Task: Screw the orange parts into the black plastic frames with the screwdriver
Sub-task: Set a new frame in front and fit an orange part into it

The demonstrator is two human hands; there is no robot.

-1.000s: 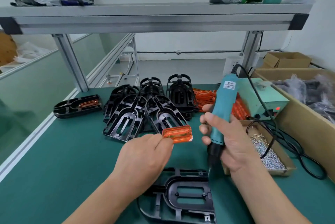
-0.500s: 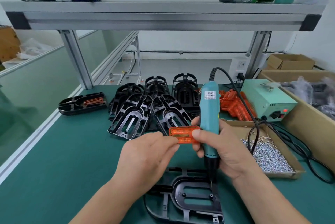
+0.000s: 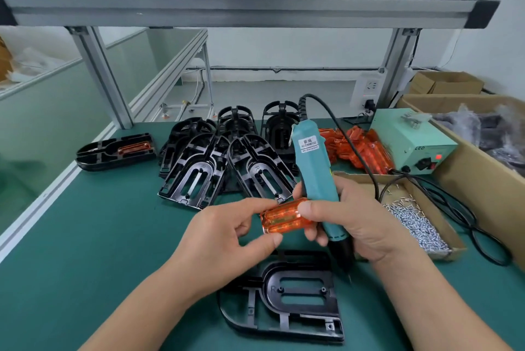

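Translucent orange plastic part (image 3: 284,217), earlier in left hand (image 3: 224,240) alone, now also pinched by right hand (image 3: 360,225); teal electric screwdriver (image 3: 312,169) tilted leftward.

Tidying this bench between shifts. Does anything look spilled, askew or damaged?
Nothing looks damaged. The black frames lie in an overlapping heap, and a few screws lie apart from the main pile, still inside their cardboard tray.

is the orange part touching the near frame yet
Apart. Head view: left hand and right hand hold the orange part up; mat shows between it and the frame.
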